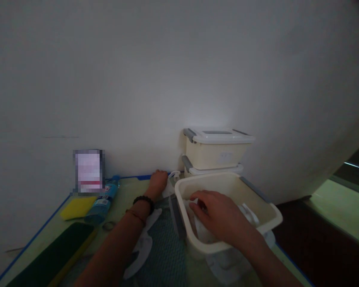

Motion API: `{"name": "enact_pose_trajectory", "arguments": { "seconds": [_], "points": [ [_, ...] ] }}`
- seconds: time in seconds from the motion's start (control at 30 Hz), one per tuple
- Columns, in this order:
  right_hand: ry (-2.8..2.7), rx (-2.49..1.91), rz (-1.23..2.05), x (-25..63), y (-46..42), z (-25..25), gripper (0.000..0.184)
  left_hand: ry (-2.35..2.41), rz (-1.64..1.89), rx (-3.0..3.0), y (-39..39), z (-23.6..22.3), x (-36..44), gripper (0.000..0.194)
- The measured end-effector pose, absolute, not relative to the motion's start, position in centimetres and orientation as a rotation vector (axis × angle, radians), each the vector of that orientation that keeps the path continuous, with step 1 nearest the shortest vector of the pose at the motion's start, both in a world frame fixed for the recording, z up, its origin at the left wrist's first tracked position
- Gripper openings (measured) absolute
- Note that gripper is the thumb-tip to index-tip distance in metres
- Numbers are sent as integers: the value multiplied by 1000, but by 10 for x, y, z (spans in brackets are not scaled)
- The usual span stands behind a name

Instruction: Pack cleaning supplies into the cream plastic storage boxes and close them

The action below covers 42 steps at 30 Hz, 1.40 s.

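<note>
My left hand (158, 181) reaches to the table's far edge by the wall, its fingers curled down. Whatever may be under them is hidden. Just right of it lie a white looped cord (175, 174) and some pale crumpled material (168, 189). My right hand (215, 213) hovers inside the cream plastic bin (208, 249), thumb and fingers curved with a small gap between them. Below it, white items (200, 228) lie in the bin, too dim to name. Another white piece (250, 213) sits at the bin's right side.
Two lidded cream boxes (217, 153) are stacked behind the bin. On the left are a blue bottle (101, 205), a yellow pad (77, 208), a blurred upright panel (89, 171) and a dark green block (52, 253). White curved pieces (142, 251) lie on a grey-green textured cloth (167, 247).
</note>
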State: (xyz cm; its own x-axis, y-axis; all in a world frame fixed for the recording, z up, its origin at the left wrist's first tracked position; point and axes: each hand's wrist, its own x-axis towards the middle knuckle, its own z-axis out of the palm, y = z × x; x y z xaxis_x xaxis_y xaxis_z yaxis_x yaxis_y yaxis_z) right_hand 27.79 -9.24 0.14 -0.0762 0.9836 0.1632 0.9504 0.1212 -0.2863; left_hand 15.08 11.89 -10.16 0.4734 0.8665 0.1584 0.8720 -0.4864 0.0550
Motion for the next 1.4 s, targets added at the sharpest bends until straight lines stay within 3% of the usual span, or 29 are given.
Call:
{"name": "enact_pose_trajectory", "arguments": {
  "seconds": [0.37,0.83,1.0,1.17,1.4],
  "points": [
    [-2157,-1880,-13,270,-85,8,27,-1679,-341,-2472,93,-78,83,33],
    [-2404,-1894,-206,264,-29,20,26,-1619,-725,-2743,111,-116,118,31],
    [-2431,-1842,-115,257,-11,20,25,-1525,-1146,-2781,117,-103,113,21],
    [-2419,-1760,29,259,-2,27,26,-1450,-1728,-2494,105,-45,104,21],
    [-2160,-1533,359,233,-43,57,51,-1022,-2336,-1985,45,22,74,19]
  ]
}}
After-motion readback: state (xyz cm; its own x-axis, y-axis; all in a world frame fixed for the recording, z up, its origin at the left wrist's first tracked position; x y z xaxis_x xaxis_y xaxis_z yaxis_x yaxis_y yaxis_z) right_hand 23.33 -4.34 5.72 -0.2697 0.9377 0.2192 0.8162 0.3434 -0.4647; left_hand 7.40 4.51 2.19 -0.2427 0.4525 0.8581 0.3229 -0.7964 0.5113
